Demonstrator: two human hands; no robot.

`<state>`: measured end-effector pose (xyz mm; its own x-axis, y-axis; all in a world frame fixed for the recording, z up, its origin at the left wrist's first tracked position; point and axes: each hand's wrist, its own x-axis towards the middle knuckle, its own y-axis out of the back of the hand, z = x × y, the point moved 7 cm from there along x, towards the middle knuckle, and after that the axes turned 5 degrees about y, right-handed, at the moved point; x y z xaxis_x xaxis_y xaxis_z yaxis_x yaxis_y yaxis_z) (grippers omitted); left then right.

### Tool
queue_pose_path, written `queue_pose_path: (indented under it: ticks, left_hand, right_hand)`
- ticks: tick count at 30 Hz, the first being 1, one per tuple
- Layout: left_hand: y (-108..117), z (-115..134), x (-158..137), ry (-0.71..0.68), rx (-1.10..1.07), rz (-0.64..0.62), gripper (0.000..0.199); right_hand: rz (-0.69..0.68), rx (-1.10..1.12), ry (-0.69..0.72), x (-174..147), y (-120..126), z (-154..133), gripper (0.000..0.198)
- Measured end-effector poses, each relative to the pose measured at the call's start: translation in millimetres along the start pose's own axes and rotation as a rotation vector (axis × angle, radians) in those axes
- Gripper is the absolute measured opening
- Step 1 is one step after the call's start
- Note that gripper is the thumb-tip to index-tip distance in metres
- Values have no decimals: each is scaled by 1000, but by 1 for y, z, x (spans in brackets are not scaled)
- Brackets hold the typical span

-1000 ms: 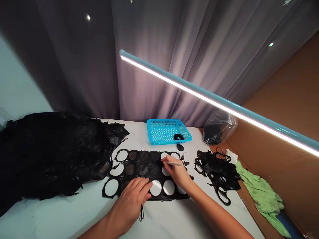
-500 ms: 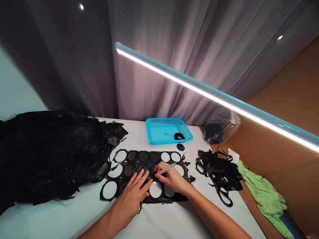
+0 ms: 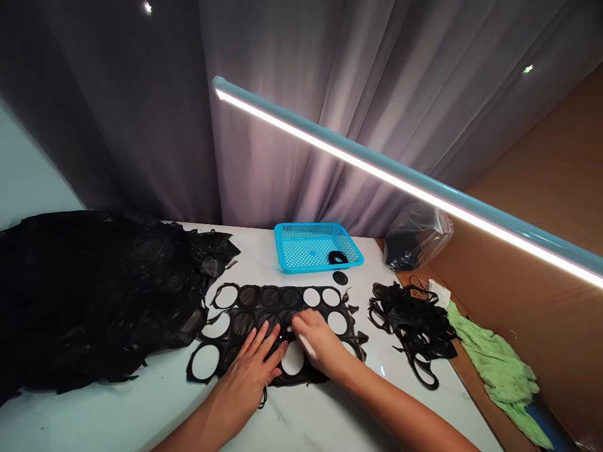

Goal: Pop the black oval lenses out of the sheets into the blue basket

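Observation:
A black rubbery sheet (image 3: 279, 307) with rows of round cells lies flat on the table; some cells are cut through and show white, others hold dark discs. My left hand (image 3: 252, 361) rests on its middle with fingers spread, pressing it down. Just to the right, my right hand (image 3: 316, 339) is closed around a slim pale pen-like tool (image 3: 308, 346), mostly covered by the hand. Its tip is hidden at a cell in the middle row. One loose black disc (image 3: 340, 277) lies beyond the sheet.
A blue basket (image 3: 282, 254) holding black rings (image 3: 338, 258) stands behind the sheet. Black sheets are heaped (image 3: 94, 301) at left. Black scraps (image 3: 414, 326), a plastic bag (image 3: 419, 238) and a green cloth (image 3: 494, 370) are at right. A lamp tube (image 3: 377, 157) crosses above.
My right hand has rotated over the cell, swinging the tool from pointing up right to lying down along the palm. My left hand stays on the sheet.

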<state>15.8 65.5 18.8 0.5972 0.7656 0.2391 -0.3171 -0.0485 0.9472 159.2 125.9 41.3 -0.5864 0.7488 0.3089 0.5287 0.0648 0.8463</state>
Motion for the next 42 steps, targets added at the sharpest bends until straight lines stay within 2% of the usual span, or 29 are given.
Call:
queue_pose_path:
  ticks: [4, 6, 8, 12, 15, 18, 22, 34, 39, 42]
  left_hand:
    - [3, -1, 0, -5, 3, 47, 51]
    - [8, -2, 8, 14, 2, 47, 39]
    - [12, -8, 21, 57, -3, 51, 32]
    - [11, -24, 48, 74, -25, 72, 37]
    - [1, -34, 54, 58, -27, 65, 38]
    - [-5, -39, 50, 66, -32, 46, 41]
    - [-7, -39, 47, 74, -19, 13, 43]
    - [-14, -42, 47, 75, -6, 25, 44]
    - [-17, -41, 47, 68, 15, 9, 45]
    - [-16, -40, 46, 85, 30, -1, 46]
  right_hand:
    - [323, -143, -249, 0, 52, 64, 19]
    - [385, -166, -270, 4, 68, 79, 18]
    - [339, -88, -213, 13, 66, 76, 15]
    - [140, 216, -107, 33, 31, 47, 11]
    - [47, 381, -68, 41, 15, 36, 10]
    - [-8, 444, -48, 44, 12, 40, 9]
    - [-34, 463, -64, 45, 12, 48, 6]
    - [-71, 481, -75, 49, 9, 50, 8]
    - [-79, 369, -15, 48, 11, 42, 9]
    - [-67, 168, 26, 42, 0, 27, 11]
